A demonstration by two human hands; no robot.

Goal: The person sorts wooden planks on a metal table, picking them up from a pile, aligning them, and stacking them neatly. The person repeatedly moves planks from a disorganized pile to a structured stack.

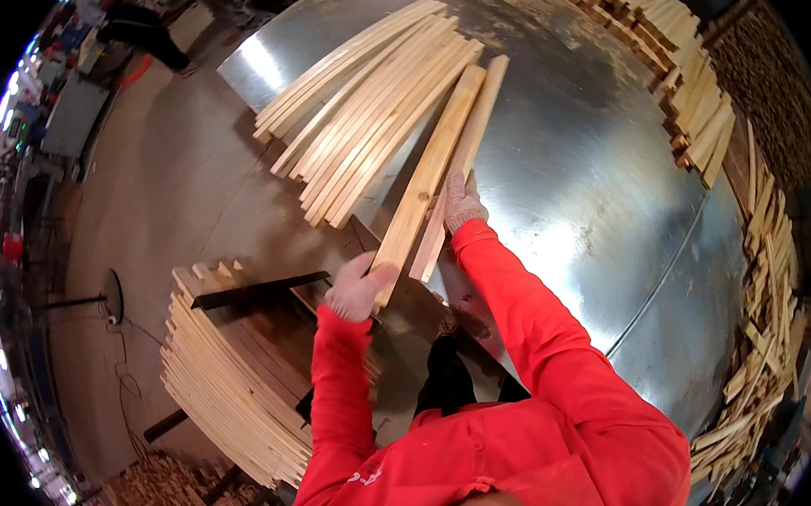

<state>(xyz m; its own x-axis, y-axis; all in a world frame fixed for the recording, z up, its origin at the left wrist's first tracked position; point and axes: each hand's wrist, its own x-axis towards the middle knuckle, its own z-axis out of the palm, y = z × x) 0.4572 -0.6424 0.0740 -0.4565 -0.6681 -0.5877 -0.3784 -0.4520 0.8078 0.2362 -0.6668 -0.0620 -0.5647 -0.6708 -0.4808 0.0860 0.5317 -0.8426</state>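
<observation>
Two long pale wooden strips lie slantwise before me over the edge of a shiny metal table [551, 186]. My gloved left hand [359, 286] is closed round the near end of the left wooden strip [433, 171], which shows a small knot. The right wooden strip [479, 121] runs close beside it, and my gloved right hand [463, 202] is closed on its side, the fingers partly hidden. Just left of these, a fanned row of similar strips [381, 109] rests on the table, its near ends jutting past the edge.
At lower left a stack of strips [227, 388] rests on a rack with a dark metal bar [259, 289]. Offcuts [174, 504] are heaped below it. More strips [697, 120] and loose scraps [763, 322] line the right side. A person's dark-clothed legs [141, 32] show at far left.
</observation>
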